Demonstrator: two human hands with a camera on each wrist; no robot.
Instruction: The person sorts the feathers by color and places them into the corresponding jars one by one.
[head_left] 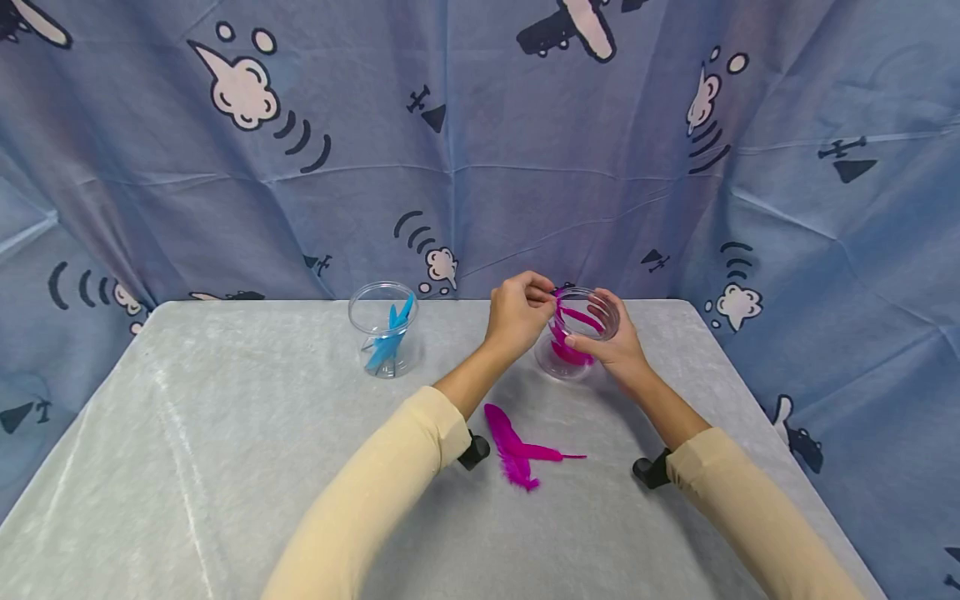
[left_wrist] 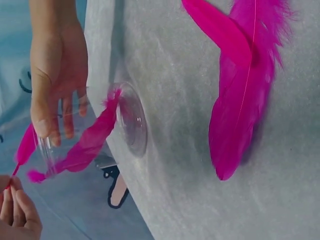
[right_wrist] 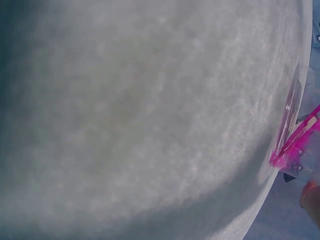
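Note:
My right hand (head_left: 621, 343) grips a clear plastic cup (head_left: 573, 365) near its rim, at the right of the table. Inside the cup a magenta feather (left_wrist: 92, 142) leans against the wall. At the cup's mouth my left hand (head_left: 519, 310) pinches the thin quill of another magenta feather (left_wrist: 26, 145) between thumb and fingertips. Two more magenta feathers (head_left: 510, 437) lie crossed on the table, in front of the cup. The right wrist view catches only the cup's lower part with magenta feathers (right_wrist: 295, 150) and a bit of the right hand (right_wrist: 311, 197) at its edge.
A second clear cup (head_left: 381, 292) with blue feathers (head_left: 390, 337) in it stands toward the left, close to the far edge. Pale cloth covers the table (head_left: 247, 467). A blue patterned curtain (head_left: 495, 150) hangs right behind the table and around its sides.

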